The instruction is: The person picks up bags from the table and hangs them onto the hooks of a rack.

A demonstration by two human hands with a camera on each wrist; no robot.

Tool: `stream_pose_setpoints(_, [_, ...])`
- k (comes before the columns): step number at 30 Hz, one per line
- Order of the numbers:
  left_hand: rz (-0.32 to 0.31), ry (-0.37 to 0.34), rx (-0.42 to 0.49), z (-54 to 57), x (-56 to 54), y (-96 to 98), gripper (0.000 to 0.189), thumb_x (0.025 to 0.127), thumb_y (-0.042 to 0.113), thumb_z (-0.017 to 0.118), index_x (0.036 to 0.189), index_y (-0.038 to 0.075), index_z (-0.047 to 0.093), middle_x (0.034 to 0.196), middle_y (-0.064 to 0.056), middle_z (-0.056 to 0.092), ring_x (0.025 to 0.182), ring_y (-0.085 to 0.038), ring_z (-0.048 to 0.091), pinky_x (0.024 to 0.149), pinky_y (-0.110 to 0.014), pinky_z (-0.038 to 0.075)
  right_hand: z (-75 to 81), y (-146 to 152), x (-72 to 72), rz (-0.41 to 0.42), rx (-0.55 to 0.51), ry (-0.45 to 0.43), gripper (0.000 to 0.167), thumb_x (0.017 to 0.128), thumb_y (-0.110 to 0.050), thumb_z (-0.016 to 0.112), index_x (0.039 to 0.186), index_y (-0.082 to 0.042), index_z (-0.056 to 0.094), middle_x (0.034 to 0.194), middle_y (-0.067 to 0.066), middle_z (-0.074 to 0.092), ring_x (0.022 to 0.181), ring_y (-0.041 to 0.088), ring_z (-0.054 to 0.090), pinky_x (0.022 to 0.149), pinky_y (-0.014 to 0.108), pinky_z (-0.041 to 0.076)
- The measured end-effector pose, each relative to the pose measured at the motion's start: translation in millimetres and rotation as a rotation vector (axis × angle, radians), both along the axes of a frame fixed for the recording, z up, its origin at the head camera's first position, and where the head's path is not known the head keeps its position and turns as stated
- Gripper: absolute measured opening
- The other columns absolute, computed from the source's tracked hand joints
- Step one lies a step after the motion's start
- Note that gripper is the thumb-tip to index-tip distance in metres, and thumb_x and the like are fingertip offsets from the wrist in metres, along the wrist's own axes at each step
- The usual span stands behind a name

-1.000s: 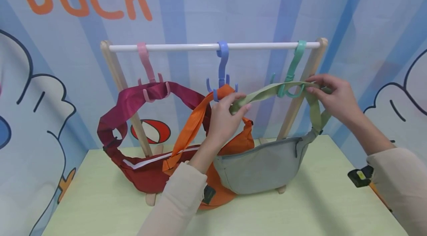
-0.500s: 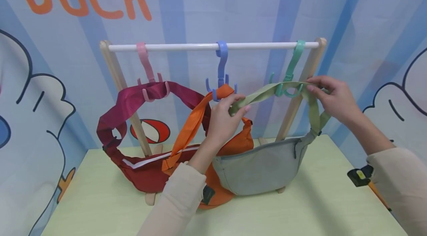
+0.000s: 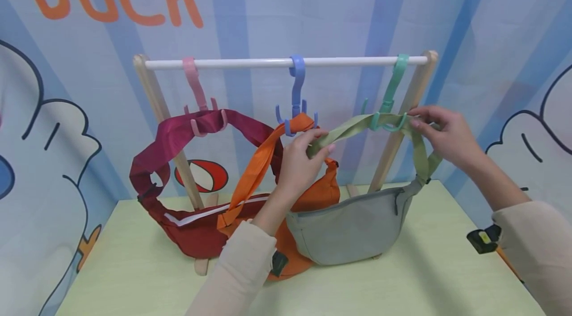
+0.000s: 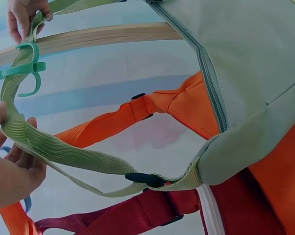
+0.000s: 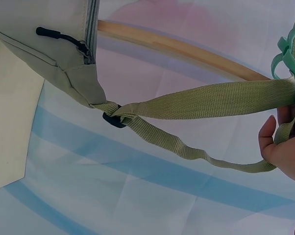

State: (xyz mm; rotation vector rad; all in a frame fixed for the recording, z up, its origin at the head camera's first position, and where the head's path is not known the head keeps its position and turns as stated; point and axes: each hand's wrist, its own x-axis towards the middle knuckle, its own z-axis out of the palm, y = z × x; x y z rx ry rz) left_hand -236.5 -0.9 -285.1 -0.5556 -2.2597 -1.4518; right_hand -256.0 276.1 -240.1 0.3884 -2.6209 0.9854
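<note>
Here, both hands pinching green strap [image 3: 353, 129] (black buckle [image 4: 143, 179] only wrist-visible); teal hook [image 3: 385, 119]

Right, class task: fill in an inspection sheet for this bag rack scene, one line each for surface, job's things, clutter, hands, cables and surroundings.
Surface: pale green tabletop.
Job's things: grey-green waist bag; its green strap lies over the teal hook on the white rail.
Clutter: maroon bag on pink hook; orange bag on blue hook.
Hands: left hand and right hand both pinch the strap.
Cables: nothing seen.
Surroundings: blue striped cartoon backdrop.
</note>
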Motion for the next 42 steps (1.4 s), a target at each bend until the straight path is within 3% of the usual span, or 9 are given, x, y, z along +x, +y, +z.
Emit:
stream_pose_setpoints(8, [0.001, -0.025, 0.004, -3.7, 0.0, -1.6, 0.034, 0.086, 0.022, 0.065, 0.118, 0.010, 0.061, 0.102, -0.006, 0.061, 0.080, -0.016, 0.055, 0.063, -0.022, 0.046, -1.6, 2, 2.0, 0.033, 0.030, -0.009, 0.035, 0.092, -0.025, 0.054, 0.124, -0.009, 0.054, 0.110, 0.012, 0.057, 0.084, 0.008, 0.052, 0.065, 0.020, 0.043])
stream_pose_setpoints(16, [-0.004, 0.000, -0.001, -7.1, 0.8, -2.4, 0.035, 0.084, 0.020, 0.067, 0.117, 0.009, 0.060, 0.099, -0.007, 0.062, 0.084, -0.017, 0.056, 0.066, -0.024, 0.047, -2.6, 2, 3.3, 0.044, 0.028, -0.037, 0.039, 0.092, -0.023, 0.055, 0.129, -0.010, 0.050, 0.120, 0.013, 0.053, 0.096, 0.023, 0.050, 0.073, 0.037, 0.043])
stream_pose_setpoints(24, [-0.023, -0.039, 0.010, -11.2, 1.2, -2.6, 0.039, 0.082, 0.019, 0.069, 0.119, 0.010, 0.060, 0.102, -0.007, 0.062, 0.088, -0.019, 0.054, 0.070, -0.027, 0.048, -4.0, 6, 6.2, 0.064, 0.021, -0.070, 0.044, 0.092, -0.022, 0.056, 0.134, -0.013, 0.045, 0.124, 0.013, 0.050, 0.103, 0.026, 0.050, 0.079, 0.040, 0.044])
stream_pose_setpoints(27, [-0.027, -0.049, 0.011, -12.0, 2.1, -2.7, 0.040, 0.082, 0.020, 0.070, 0.119, 0.011, 0.060, 0.104, -0.007, 0.061, 0.089, -0.019, 0.054, 0.072, -0.028, 0.048, -4.6, 7, 7.4, 0.070, 0.026, -0.063, 0.045, 0.091, -0.022, 0.057, 0.134, -0.015, 0.045, 0.124, 0.012, 0.050, 0.103, 0.019, 0.051, 0.080, 0.036, 0.044])
stream_pose_setpoints(32, [-0.037, -0.057, 0.015, -12.5, 4.2, -3.2, 0.041, 0.082, 0.020, 0.070, 0.120, 0.011, 0.059, 0.106, -0.008, 0.061, 0.090, -0.020, 0.054, 0.074, -0.030, 0.048, -6.1, 10, 10.0, 0.085, 0.032, -0.041, 0.046, 0.090, -0.020, 0.058, 0.135, -0.017, 0.045, 0.121, 0.010, 0.052, 0.093, -0.004, 0.050, 0.074, 0.017, 0.041])
stream_pose_setpoints(38, [-0.060, -0.068, 0.024, -16.0, 4.5, -4.9, 0.042, 0.082, 0.019, 0.069, 0.122, 0.011, 0.058, 0.106, -0.007, 0.060, 0.092, -0.019, 0.055, 0.076, -0.030, 0.048, -7.9, 12, 12.4, 0.089, 0.031, -0.034, 0.048, 0.090, -0.019, 0.059, 0.136, -0.017, 0.043, 0.121, 0.010, 0.052, 0.092, -0.009, 0.048, 0.072, 0.012, 0.040])
stream_pose_setpoints(42, [-0.068, -0.078, 0.025, -18.7, 4.9, -6.2, 0.042, 0.082, 0.018, 0.069, 0.122, 0.011, 0.058, 0.106, -0.006, 0.060, 0.093, -0.019, 0.056, 0.077, -0.032, 0.048, -8.6, 13, 13.5, 0.090, 0.031, -0.041, 0.050, 0.090, -0.018, 0.059, 0.137, -0.017, 0.042, 0.125, 0.011, 0.049, 0.107, 0.013, 0.053, 0.081, 0.026, 0.047])
